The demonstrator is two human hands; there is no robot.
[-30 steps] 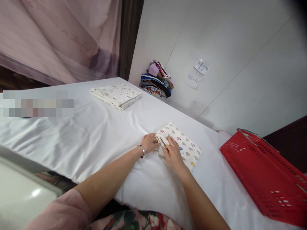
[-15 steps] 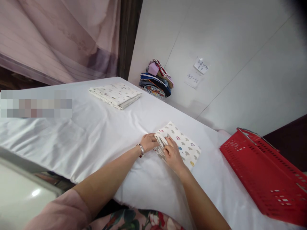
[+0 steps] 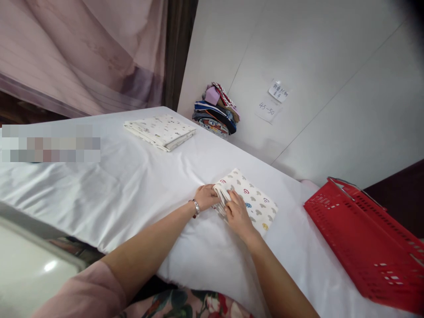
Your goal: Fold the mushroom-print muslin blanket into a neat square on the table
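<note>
A folded white cloth (image 3: 247,192) with grey, red, blue and yellow motifs lies on the white-covered table (image 3: 149,185). At its near-left edge, where several layers show, both hands are on it. My left hand (image 3: 206,197), below a silver bracelet, grips the left corner, its fingertips partly tucked behind the layers. My right hand (image 3: 236,212) pinches the layered edge, with its fingers lying over the patterned top. The thumb's hold is partly hidden.
Another folded white patterned cloth (image 3: 162,131) lies farther back on the left. A stack of folded clothes (image 3: 217,110) stands by the wall (image 3: 298,53), which bears handwritten paper notes (image 3: 266,109). A red plastic basket (image 3: 367,238) is at the right.
Almost nothing differs. My hands stay at the same edge of the cloth, with only a tiny shift of the right fingers.
</note>
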